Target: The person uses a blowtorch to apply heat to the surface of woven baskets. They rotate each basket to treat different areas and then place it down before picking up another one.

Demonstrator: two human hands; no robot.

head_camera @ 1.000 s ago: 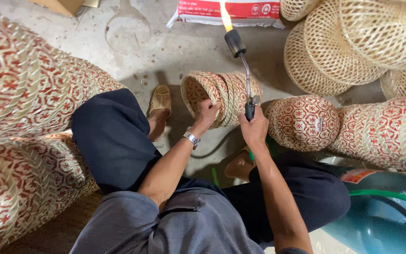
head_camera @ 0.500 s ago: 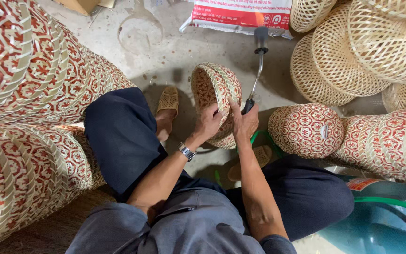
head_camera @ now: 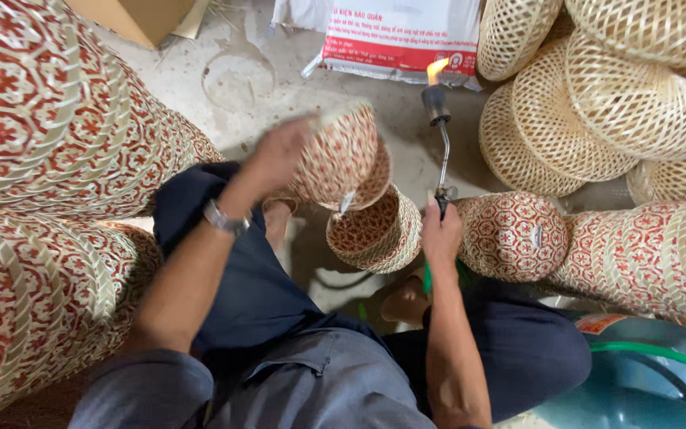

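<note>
Up at centre frame, the left hand [head_camera: 279,155] grips a red-patterned woven basket [head_camera: 341,155], blurred and tilted, while the right hand [head_camera: 441,234] is closed around a lit gas torch [head_camera: 438,107] just right of it.

We see a grey concrete floor [head_camera: 224,71], stained with a pale ring. On it rest stacks of red-patterned woven baskets [head_camera: 49,119] at left and more red-patterned baskets [head_camera: 645,254] at right. Plain open-weave bamboo baskets [head_camera: 597,95] are heaped at upper right. A printed plastic sack [head_camera: 398,36] and a cardboard box [head_camera: 132,14] lie at the top edge. One small patterned basket [head_camera: 376,234] sits at centre, mouth tilted.
</note>
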